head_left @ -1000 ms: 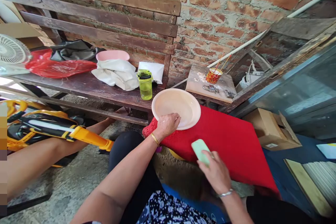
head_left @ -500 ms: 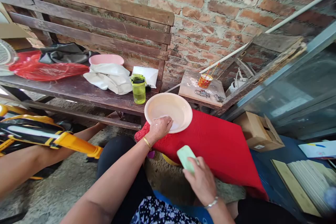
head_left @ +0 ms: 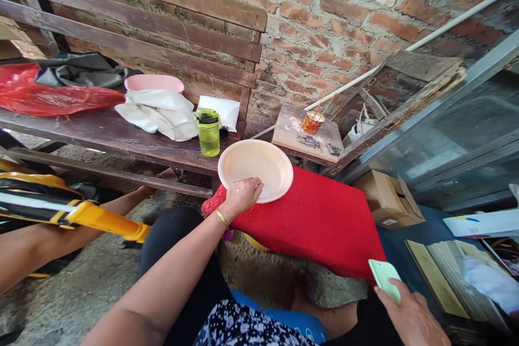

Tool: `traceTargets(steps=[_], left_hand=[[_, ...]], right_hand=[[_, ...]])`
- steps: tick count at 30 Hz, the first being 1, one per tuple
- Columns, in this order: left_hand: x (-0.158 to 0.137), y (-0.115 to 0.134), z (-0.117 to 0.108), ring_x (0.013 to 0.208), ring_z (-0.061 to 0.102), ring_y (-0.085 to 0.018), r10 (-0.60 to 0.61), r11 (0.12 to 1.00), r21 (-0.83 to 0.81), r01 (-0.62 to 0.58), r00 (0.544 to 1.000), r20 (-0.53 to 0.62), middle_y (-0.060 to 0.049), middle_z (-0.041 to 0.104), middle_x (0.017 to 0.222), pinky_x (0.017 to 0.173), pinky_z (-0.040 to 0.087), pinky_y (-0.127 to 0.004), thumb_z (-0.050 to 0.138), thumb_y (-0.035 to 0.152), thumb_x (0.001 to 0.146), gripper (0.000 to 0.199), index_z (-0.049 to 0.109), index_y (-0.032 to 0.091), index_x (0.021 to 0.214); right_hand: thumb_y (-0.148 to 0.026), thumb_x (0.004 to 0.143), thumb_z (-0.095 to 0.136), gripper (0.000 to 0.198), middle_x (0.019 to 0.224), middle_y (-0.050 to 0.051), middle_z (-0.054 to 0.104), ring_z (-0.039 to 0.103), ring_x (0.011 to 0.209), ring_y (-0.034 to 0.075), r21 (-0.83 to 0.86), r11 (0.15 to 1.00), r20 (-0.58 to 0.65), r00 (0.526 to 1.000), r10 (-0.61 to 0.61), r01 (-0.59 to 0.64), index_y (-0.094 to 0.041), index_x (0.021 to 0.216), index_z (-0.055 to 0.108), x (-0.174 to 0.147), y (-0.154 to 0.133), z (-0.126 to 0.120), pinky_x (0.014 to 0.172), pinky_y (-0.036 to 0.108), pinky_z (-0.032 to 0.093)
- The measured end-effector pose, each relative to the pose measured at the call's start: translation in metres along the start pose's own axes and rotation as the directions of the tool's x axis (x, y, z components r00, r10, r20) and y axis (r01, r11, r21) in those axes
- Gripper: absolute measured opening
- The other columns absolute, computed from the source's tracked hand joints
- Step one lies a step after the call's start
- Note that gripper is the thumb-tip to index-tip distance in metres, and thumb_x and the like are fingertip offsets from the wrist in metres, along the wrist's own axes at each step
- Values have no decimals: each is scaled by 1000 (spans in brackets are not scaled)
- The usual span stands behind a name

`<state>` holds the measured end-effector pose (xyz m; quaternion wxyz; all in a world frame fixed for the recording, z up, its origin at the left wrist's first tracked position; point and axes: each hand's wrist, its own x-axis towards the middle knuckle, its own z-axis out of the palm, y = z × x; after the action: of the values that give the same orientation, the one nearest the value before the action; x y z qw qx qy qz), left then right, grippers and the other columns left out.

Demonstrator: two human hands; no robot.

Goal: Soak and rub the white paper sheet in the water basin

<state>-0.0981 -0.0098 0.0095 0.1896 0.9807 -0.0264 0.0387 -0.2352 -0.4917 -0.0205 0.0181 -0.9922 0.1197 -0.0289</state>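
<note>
Right hand [head_left: 414, 314] farther from basin [head_left: 263, 159]

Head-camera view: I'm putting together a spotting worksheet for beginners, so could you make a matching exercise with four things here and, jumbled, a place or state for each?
Things
1. peach-coloured basin
2. mint-green phone-like slab
3. yellow-green bottle
4. cardboard box

Places or states
A. standing on the dark wooden bench
B. brown, with a white label
C. with the left hand over its near rim
D. held in the right hand

Pairs: 1-C, 2-D, 3-A, 4-B
</note>
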Motion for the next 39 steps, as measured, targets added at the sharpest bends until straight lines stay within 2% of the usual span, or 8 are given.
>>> traceTargets(steps=[8, 15, 18, 21, 27, 30, 36, 39], left_hand=[[0, 2, -2, 94, 70, -21, -18, 999, 50, 18, 1000, 4, -6, 74, 104, 77, 45, -29, 40, 36, 103, 30, 67, 23, 104], [1, 0, 1, 93, 69, -20, 11, 1000, 10, -11, 1000, 7, -5, 73, 102, 78, 45, -28, 40, 37, 103, 31, 67, 23, 104], [1, 0, 1, 90, 70, -21, 11, 1000, 1, -11, 1000, -1, -6, 74, 100, 76, 45, -29, 41, 37, 103, 31, 68, 22, 101], [1, 0, 0, 90, 70, -21, -2, 999, -48, 1, 1000, -29, -5, 74, 99, 76, 46, -29, 44, 36, 102, 28, 69, 23, 103], [0, -4, -1, 84, 68, -17, -44, 972, -232, 22, 995, -89, 1, 73, 88, 75, 45, -25, 52, 38, 99, 22, 69, 26, 107], [0, -5, 1, 88, 69, -17, -26, 979, -202, 7, 995, -94, 0, 74, 94, 76, 45, -26, 51, 38, 100, 23, 70, 25, 106], [0, -3, 2, 92, 69, -19, 2, 991, -131, -7, 999, -44, -2, 74, 103, 77, 46, -27, 46, 38, 102, 27, 68, 25, 106], [1, -3, 1, 91, 69, -19, 5, 993, -118, -9, 999, -37, -2, 74, 102, 75, 45, -27, 44, 38, 103, 27, 68, 25, 105]], right_hand=[[-41, 86, 56, 33, 105, 3, 66, 67, 89, 21, 194, 875, 15, 891, -455, 443, -32, 116, 66, -14, -179, 21, 80, 33, 50], [-66, 82, 47, 49, 88, 10, 66, 68, 75, 29, 160, 986, 125, 992, 22, -42, -31, 111, 66, 15, -44, 18, 69, 43, 51], [-71, 81, 45, 57, 87, 14, 65, 68, 80, 33, 121, 989, 95, 992, 78, -89, -27, 111, 67, 27, -35, 7, 72, 47, 51], [-62, 84, 48, 51, 97, 11, 64, 68, 84, 28, 172, 976, 56, 988, -146, 134, -26, 116, 65, 29, -104, 11, 74, 41, 51], [-37, 85, 62, 31, 103, 5, 63, 64, 93, 23, 156, 844, 18, 853, -522, 513, -30, 114, 68, 33, -256, 27, 85, 34, 48], [-40, 86, 59, 33, 103, 5, 63, 65, 90, 22, 136, 882, 78, 883, -463, 451, -30, 117, 67, 47, -236, 27, 81, 34, 49], [-63, 89, 40, 60, 92, 14, 64, 66, 76, 28, -18, 996, 155, 984, 84, -82, -22, 126, 64, 74, -101, 17, 68, 40, 50], [-64, 89, 40, 60, 91, 13, 63, 66, 78, 28, -20, 997, 119, 990, 79, -77, -23, 126, 64, 72, -107, 12, 68, 39, 50]])
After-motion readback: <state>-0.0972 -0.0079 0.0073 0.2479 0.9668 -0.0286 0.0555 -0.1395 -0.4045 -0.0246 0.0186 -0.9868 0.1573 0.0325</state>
